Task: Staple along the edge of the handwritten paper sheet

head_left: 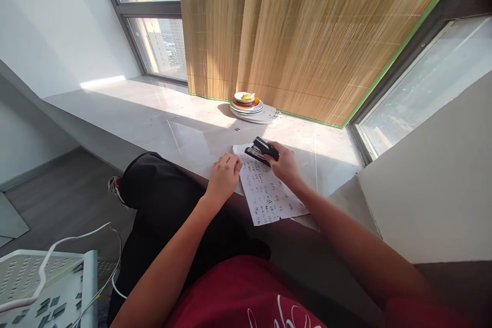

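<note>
My right hand (283, 163) is closed round a black stapler (265, 149). The stapler's jaws are apart, and it is over the top part of a white sheet of paper (269, 192) covered in handwriting. At the paper's upper left edge, my left hand (226, 171) has its fingers curled together on the margin; its fingertips are partly hidden. The paper lies on the pale window sill, with its lower end reaching past the front edge. Whether it is one sheet or more, I cannot tell.
On the sill (154, 113) stands a stack of plates (248, 107) in front of a bamboo blind (307, 36). A small dark bit (237, 129) lies before them. A white wall (430, 179) bounds the right side. Lower left are a perforated white rack (90, 287) and a white cable (46, 264).
</note>
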The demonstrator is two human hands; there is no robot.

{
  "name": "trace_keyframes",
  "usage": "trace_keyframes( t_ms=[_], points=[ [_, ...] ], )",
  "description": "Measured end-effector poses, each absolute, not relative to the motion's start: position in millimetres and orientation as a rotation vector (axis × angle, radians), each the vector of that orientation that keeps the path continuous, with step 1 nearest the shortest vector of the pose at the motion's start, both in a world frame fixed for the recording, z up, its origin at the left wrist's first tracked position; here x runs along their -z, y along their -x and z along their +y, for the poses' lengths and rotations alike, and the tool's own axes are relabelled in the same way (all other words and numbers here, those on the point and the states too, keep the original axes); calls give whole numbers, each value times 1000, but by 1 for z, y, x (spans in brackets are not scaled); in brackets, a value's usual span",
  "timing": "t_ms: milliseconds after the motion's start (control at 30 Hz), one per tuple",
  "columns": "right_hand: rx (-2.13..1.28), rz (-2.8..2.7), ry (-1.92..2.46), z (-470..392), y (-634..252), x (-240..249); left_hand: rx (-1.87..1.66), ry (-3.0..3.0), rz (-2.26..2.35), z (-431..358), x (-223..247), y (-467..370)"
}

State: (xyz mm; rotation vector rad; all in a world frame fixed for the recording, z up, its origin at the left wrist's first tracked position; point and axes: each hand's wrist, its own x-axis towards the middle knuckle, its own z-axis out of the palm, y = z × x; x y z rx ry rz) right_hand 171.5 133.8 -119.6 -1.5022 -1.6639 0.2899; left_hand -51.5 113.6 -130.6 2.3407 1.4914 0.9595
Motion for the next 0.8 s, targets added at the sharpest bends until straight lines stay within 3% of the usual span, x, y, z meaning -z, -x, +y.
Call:
trace_keyframes(
  t_ms=[233,600,800],
  points=[
    [-291,-1772,1377,137,-167,115,-554,-2549,1488,128,138,62],
    [-325,-1907,1379,143,-169,117,-718,-2393,1479,140,145,69],
    [-156,-1506,1453,136,-180,104,-746,-2380,1456,138,146,71]
  ],
)
